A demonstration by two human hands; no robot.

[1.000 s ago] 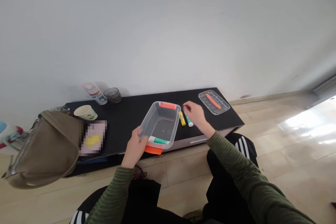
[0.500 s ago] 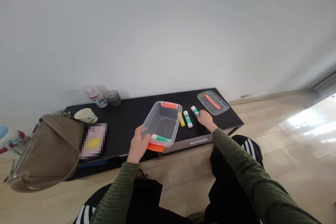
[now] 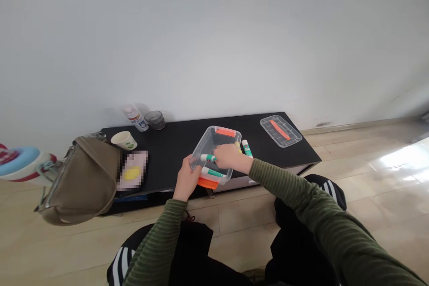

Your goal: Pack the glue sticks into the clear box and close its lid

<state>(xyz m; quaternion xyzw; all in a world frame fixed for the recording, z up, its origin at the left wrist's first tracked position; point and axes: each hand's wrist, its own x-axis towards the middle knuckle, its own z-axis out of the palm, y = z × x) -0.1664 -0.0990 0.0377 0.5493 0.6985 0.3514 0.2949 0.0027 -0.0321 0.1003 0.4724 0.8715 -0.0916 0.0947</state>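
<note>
My left hand [image 3: 187, 178] grips the near left corner of a clear plastic box [image 3: 202, 141] with orange latches, which is tilted over the black cabinet top. Inside the box, along its near side, lies a white and green glue stick [image 3: 213, 173]. My right hand [image 3: 231, 156] is over the box opening, its fingers closed on a second glue stick [image 3: 208, 157] that points left into the box. Just right of the box, a third glue stick [image 3: 247, 148] lies on the cabinet. A yellow stick [image 3: 238, 146] shows only partly behind my right hand.
The box's clear lid [image 3: 280, 131] with an orange handle lies at the right end of the black cabinet [image 3: 181, 136]. To the left are a paper cup [image 3: 124, 140], a dark glass [image 3: 155, 119], a spray can [image 3: 136, 117], a blurred packet [image 3: 132, 171] and a brown bag [image 3: 83, 178].
My right hand has picked up a glue stick from the cabinet and carried it left into the box. The left hand still holds the box. The view has shifted slightly.
</note>
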